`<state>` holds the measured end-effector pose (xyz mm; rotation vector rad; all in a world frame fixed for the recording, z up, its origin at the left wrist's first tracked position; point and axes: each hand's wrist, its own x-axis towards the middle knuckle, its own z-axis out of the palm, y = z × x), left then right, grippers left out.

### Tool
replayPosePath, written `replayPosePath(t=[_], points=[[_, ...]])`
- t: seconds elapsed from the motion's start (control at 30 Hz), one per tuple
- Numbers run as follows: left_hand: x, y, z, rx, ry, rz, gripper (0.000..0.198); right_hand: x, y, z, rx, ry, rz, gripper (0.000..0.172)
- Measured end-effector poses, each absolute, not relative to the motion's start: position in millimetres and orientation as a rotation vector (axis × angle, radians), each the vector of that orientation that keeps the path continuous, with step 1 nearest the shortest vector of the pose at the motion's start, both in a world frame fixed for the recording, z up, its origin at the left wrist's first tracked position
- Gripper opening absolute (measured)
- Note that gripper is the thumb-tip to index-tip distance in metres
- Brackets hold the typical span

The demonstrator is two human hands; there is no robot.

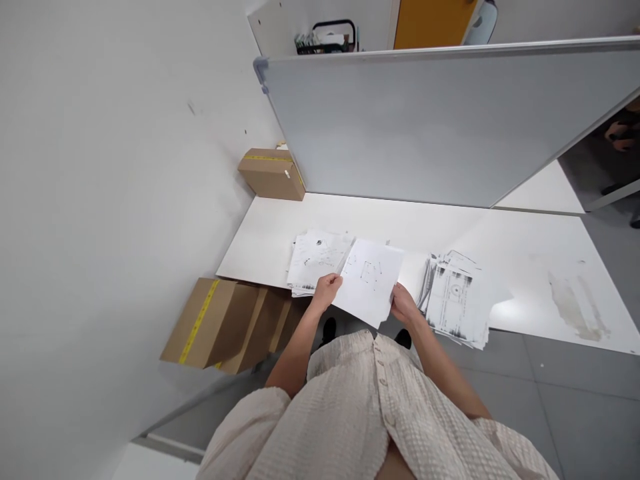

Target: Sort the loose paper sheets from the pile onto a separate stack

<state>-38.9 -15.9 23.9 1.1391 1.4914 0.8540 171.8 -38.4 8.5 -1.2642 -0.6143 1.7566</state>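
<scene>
Between my two hands is a white paper sheet (373, 273) with a few dark marks, held tilted over the table's front edge. There may be more than one sheet; a second corner shows at the lower right. My left hand (328, 291) pinches its left side, and my right hand (403, 304) grips its right side. Beyond my left hand lies a stack of papers (316, 260) with scribbles on top, partly behind the held sheet. To the right of my right hand, a messier stack of printed papers (454, 297) reaches over the table's front edge.
The white table (520, 267) bears a grey stain (575, 303) at right. A whiteboard (400, 127) stands along its back. One cardboard box (273, 175) sits at the far left corner; several more boxes (203, 323) stand below the left front edge, near the wall (100, 200).
</scene>
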Motion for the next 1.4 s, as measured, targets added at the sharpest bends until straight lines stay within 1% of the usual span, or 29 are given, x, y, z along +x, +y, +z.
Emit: replayPosePath(t=[0.1,0.13,0.3,0.33,0.4,0.43,0.47,0.5,0.6,0.67,0.9,1.13,1.4], points=[[-33,-18,24,1.196,1.534,0.89,0.023,175,-39,16,-1.293,-0.632,1.697,0.05],[-31,-19,24,1.197,1.551,0.904,0.023,175,-39,18,-1.307,-0.655,1.665,0.051],[-24,-19,17,1.095,1.559,0.947,0.02,180,-37,17,-1.337,-0.797,1.443,0.043],[-24,-17,17,1.079,1.522,0.952,0.026,182,-37,15,-1.34,-0.818,1.411,0.04],[-23,-11,18,1.092,1.421,0.97,0.046,185,-37,12,-1.355,-0.869,1.377,0.035],[-22,-7,20,1.117,1.371,0.983,0.053,186,-37,11,-1.366,-0.896,1.372,0.034],[-21,-4,23,1.144,1.33,1.001,0.056,188,-37,10,-1.381,-0.918,1.366,0.032],[-19,-1,25,1.169,1.298,1.019,0.054,188,-37,9,-1.392,-0.936,1.362,0.031],[-13,4,31,1.194,1.252,1.061,0.036,188,-36,8,-1.376,-0.95,1.359,0.031],[-8,5,31,1.194,1.243,1.08,0.032,188,-35,8,-1.321,-0.936,1.361,0.033],[3,-1,21,1.226,1.174,1.146,0.029,194,-31,-5,-1.275,-0.921,1.243,0.026],[9,-4,-4,1.232,1.137,1.126,0.028,196,-32,-32,-1.397,-0.984,1.225,0.032],[10,-4,-13,1.267,1.141,1.119,0.025,197,-32,-42,-1.431,-1.039,1.195,0.038]])
